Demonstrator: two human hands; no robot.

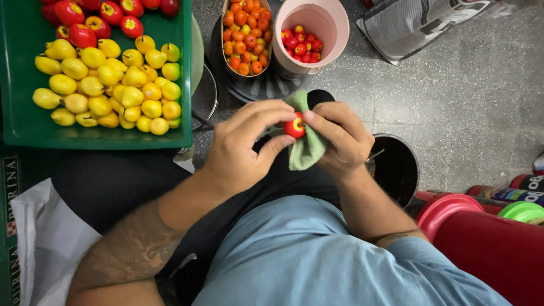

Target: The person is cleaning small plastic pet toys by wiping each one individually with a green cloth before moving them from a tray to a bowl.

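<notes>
Here, nearest the camera, the left hand point(241, 150) pinches a small red fruit point(294, 126) between thumb and fingertips, above the person's lap. The right hand point(340, 139) grips a green cloth point(306, 148) and presses it against the same fruit from the other side. Just beyond, on the grey floor, a pink bucket point(331, 25) holds more small red fruits, beside an oval basket point(225, 34) of orange ones. Further left, a green crate point(22, 122) carries yellow and red fruits.
</notes>
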